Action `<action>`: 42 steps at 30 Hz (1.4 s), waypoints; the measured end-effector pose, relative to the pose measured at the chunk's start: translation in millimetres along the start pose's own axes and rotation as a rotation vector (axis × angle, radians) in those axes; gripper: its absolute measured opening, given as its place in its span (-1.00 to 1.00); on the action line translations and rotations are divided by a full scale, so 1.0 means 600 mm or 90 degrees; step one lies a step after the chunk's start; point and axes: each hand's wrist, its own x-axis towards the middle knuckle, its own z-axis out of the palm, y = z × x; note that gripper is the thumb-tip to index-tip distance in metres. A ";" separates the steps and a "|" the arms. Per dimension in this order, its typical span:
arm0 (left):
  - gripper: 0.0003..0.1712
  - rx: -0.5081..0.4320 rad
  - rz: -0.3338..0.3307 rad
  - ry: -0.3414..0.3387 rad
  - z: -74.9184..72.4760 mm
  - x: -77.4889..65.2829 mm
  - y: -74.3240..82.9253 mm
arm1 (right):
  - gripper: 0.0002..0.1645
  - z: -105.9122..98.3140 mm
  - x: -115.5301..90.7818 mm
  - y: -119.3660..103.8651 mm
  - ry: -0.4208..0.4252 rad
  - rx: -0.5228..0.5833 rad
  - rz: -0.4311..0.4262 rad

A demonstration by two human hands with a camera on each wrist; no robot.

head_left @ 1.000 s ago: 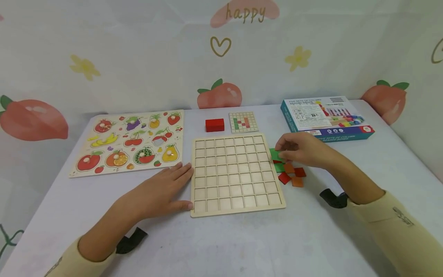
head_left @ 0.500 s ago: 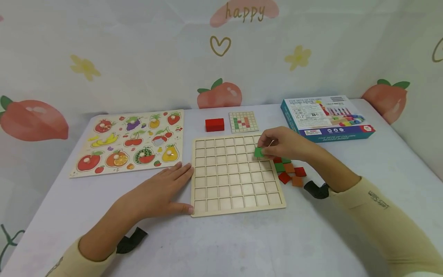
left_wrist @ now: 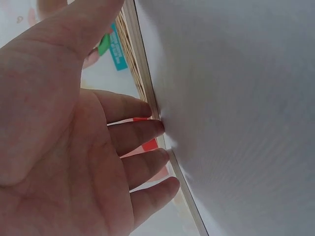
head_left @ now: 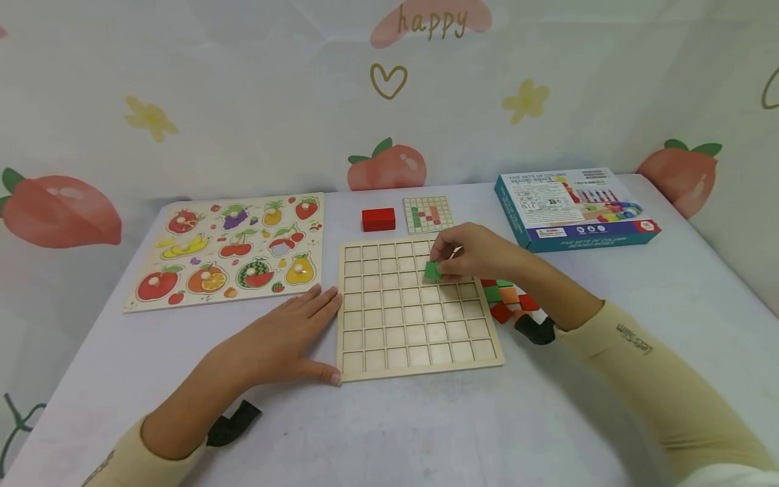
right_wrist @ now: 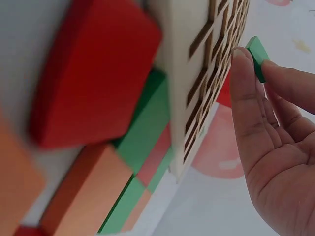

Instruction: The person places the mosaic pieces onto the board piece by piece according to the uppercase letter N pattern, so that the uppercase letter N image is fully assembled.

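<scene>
A wooden grid board [head_left: 420, 368] lies mid-table, its square cells bare where they show. My right hand [head_left: 477, 253] is over the board's upper right part and pinches a green square tile [head_left: 433, 271] between thumb and forefinger; the right wrist view shows this green tile [right_wrist: 257, 58] clear of the grid. With fingers straight, my left hand [head_left: 286, 338] rests on the table, its fingertips and thumb touching the board's left edge. In the left wrist view those fingers [left_wrist: 135, 132] meet the board's side. Loose green, red and orange tiles [head_left: 502, 312] lie along the board's right edge.
Behind the board are a red block [head_left: 378, 219] and a small pattern card [head_left: 428, 214] with coloured squares. A fruit knob puzzle [head_left: 228, 251] lies at the left. At the back right is a flat cardboard box [head_left: 575, 210].
My right hand has carried the green tile leftward from the loose tiles to above the board. My left hand stays at the board's left edge.
</scene>
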 end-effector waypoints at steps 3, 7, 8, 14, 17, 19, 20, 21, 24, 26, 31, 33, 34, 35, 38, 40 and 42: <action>0.37 0.003 -0.001 -0.001 0.001 0.001 0.000 | -0.92 0.003 0.006 -0.007 -0.005 0.008 -0.006; 0.36 0.006 -0.002 -0.002 0.002 0.003 -0.001 | -0.93 0.009 0.018 -0.018 -0.014 0.029 -0.019; 0.36 0.006 -0.002 -0.003 0.002 0.003 -0.001 | -0.93 0.011 0.021 -0.022 -0.019 0.038 -0.021; 0.37 0.008 -0.006 -0.008 0.003 0.006 -0.001 | -0.91 0.025 0.037 -0.043 -0.036 0.051 -0.029; 0.37 0.009 -0.007 -0.006 0.004 0.006 -0.001 | -0.91 0.032 0.045 -0.053 -0.039 0.046 -0.037; 0.37 0.008 -0.007 -0.004 0.004 0.007 -0.001 | -0.92 0.037 0.051 -0.058 -0.040 0.039 -0.041; 0.36 0.006 -0.007 -0.003 0.003 0.007 -0.001 | -0.92 0.039 0.054 -0.060 -0.041 0.035 -0.043; 0.36 0.006 -0.007 -0.003 0.003 0.007 -0.001 | -0.92 0.042 0.057 -0.062 -0.042 0.030 -0.044; 0.36 0.006 -0.009 -0.004 0.003 0.006 -0.001 | -0.93 0.049 0.066 -0.068 -0.046 0.013 -0.048; 0.37 0.006 -0.010 -0.005 0.003 0.006 -0.001 | -0.93 0.055 0.072 -0.070 -0.050 0.004 -0.055; 0.37 0.009 -0.010 -0.001 0.004 0.004 0.000 | -0.91 0.068 0.083 -0.079 -0.058 -0.020 -0.073; 0.37 0.010 -0.009 0.002 0.004 0.004 0.000 | -0.90 0.073 0.087 -0.083 -0.055 -0.037 -0.073; 0.37 0.011 -0.008 0.003 0.005 0.004 0.000 | -0.89 0.075 0.089 -0.084 -0.051 -0.050 -0.076; 0.37 0.012 -0.008 0.004 0.005 0.003 0.000 | -0.88 0.077 0.091 -0.085 -0.049 -0.062 -0.077; 0.37 0.012 -0.010 0.004 0.005 0.004 0.001 | -0.87 0.084 0.097 -0.086 -0.041 -0.097 -0.082; 0.37 0.013 -0.011 0.003 0.006 0.004 0.001 | -0.87 0.087 0.100 -0.087 -0.040 -0.112 -0.085; 0.37 0.014 -0.013 0.002 0.006 0.004 0.002 | -0.88 0.089 0.102 -0.088 -0.039 -0.121 -0.083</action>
